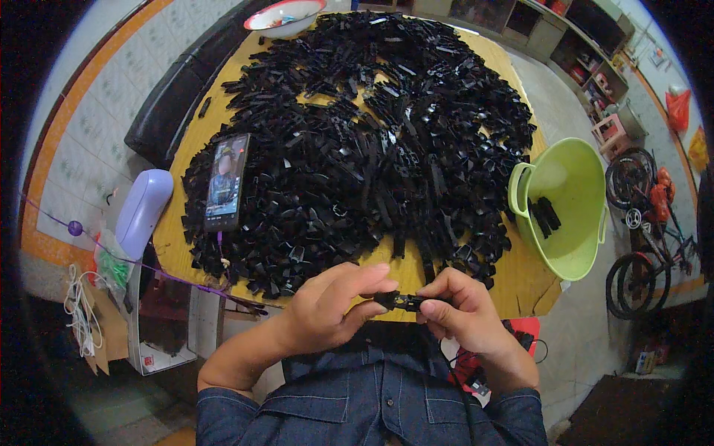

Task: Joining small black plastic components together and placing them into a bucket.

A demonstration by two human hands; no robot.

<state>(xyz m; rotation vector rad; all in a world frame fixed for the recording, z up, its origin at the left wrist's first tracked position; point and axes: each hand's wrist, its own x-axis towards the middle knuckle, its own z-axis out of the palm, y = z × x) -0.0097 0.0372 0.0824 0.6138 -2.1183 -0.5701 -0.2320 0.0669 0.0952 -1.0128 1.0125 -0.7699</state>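
Just past the near edge of the yellow table (513, 290), I hold a slim black plastic part (407, 302) between both hands. My left hand (320, 308) is closed, thumb and fingers around the part's left end, where a wider dark piece shows. With thumb and forefinger, my right hand (468, 308) pinches its right end; the remaining fingers are curled. Whether the part is one piece or two joined, I cannot tell. Beyond my hands, a broad pile of black plastic pieces (312, 178) covers most of the table, long strips mixed with short curved bits.
A phone (227, 182) with a lit screen leans on the pile's left side, cable attached. At the right edge stands a green basin (576, 215) with a few black strips inside. A red-rimmed bowl (286, 28) sits at the far left. Bicycles (643, 230) stand farther right.
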